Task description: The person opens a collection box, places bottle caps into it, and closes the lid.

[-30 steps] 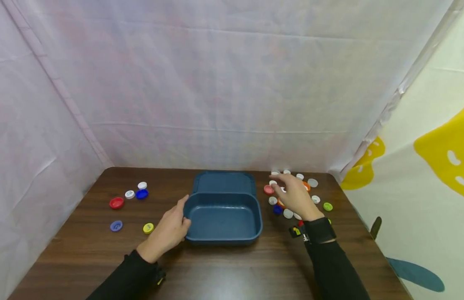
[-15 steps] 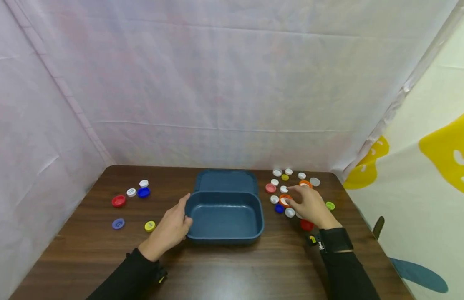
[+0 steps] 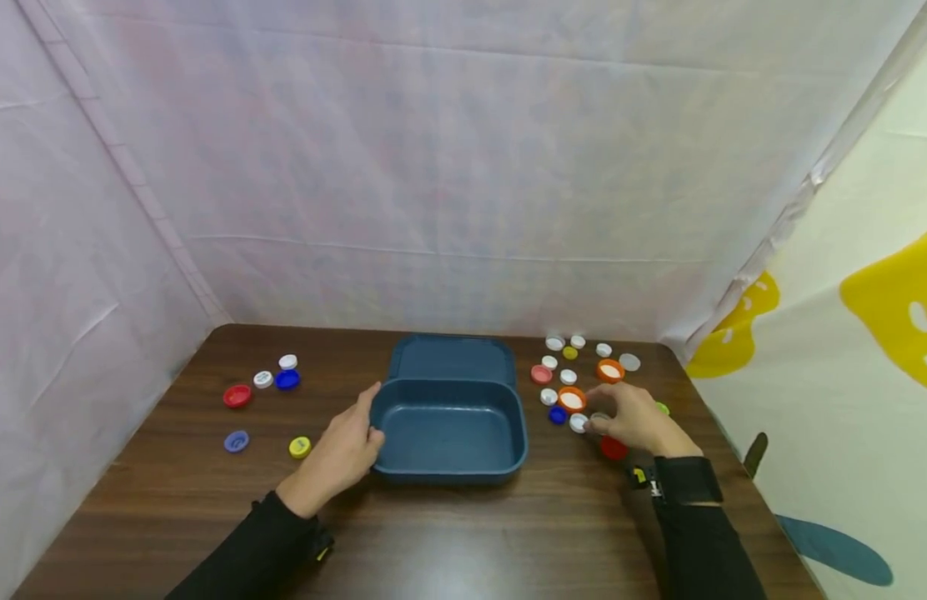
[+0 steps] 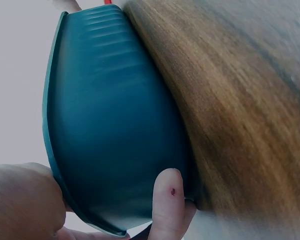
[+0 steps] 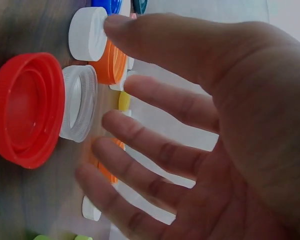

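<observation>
head: left hand [image 3: 338,457] grips blue rectangular plastic container [image 3: 448,440], left side; right hand [image 3: 634,418], fingers loosely spread, right of it. left wrist: container looks stiff, light. right wrist: clear round plastic cap [image 5: 82,104] near fingers, likely light, slick; pinch its rim. red round plastic cap [image 5: 27,110] crowds it; white round plastic cap [image 5: 86,34] at thumb, contact unclear.

Head view looks down; wrist views, close; all share the table [image 3: 463,537].
</observation>
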Demonstrator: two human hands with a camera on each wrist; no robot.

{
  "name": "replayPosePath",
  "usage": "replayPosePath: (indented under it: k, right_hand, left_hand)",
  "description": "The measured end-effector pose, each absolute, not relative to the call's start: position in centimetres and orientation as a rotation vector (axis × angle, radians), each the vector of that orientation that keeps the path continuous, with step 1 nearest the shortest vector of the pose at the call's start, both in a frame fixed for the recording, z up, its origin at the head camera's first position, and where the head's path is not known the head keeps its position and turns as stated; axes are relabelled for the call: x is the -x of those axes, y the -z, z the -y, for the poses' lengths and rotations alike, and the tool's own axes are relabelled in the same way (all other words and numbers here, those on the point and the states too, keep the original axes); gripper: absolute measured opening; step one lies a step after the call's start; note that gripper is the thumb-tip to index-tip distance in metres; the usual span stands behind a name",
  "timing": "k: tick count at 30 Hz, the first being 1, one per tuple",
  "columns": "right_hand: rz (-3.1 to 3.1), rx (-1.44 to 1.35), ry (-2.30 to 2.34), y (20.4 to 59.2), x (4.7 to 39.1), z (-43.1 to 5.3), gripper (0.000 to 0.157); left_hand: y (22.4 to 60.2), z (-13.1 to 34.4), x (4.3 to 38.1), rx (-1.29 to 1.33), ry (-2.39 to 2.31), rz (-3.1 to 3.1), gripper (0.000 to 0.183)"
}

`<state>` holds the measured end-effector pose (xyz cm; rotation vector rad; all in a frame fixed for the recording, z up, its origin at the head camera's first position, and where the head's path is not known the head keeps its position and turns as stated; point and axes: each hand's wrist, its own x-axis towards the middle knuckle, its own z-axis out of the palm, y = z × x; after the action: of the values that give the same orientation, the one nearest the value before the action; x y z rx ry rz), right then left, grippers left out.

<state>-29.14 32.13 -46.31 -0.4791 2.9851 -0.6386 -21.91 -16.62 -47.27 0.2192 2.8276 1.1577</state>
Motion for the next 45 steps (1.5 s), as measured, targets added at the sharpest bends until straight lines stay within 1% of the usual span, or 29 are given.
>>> replayPosePath:
  k: [8, 12, 20, 25, 33, 40, 45]
  right_hand:
    - [-2.93, 0.445, 0.609, 45.8, 29.0, -32.2, 0.053]
    - [-2.936, 0.418, 0.598, 45.7, 29.1, -32.2, 0.052]
    - [-2.934, 0.424, 0.589, 46.3, 29.0, -32.1, 0.038]
    - [-2.939, 0.429, 0.585, 46.3, 29.0, -32.1, 0.03]
    - [-2.955, 0.399, 0.623, 45.3, 28.8, -32.0, 0.026]
    - [-3.088, 0.545, 0.598, 44.2, 28.5, -31.1, 0.031]
    - [-3.15, 0.668, 0.631, 42.9, 28.0, -29.1, 0.03]
  left_hand:
    - [47.0, 16.6, 21.8, -0.21, -1.184, -2.792, 0.079]
    - [46.8, 16.6, 21.9, -0.223, -1.189, -2.799, 0.079]
    - [47.0, 16.6, 21.8, -0.171, -1.176, -2.791, 0.08]
    - [47.0, 16.8, 22.0, -0.188, -1.167, -2.804, 0.079]
    - [46.8, 17.0, 22.3, -0.212, -1.148, -2.813, 0.079]
    - [46.7, 17.1, 22.7, -0.217, -1.121, -2.843, 0.076]
    - [46.3, 17.0, 22.8, -0.178, -1.146, -2.812, 0.073]
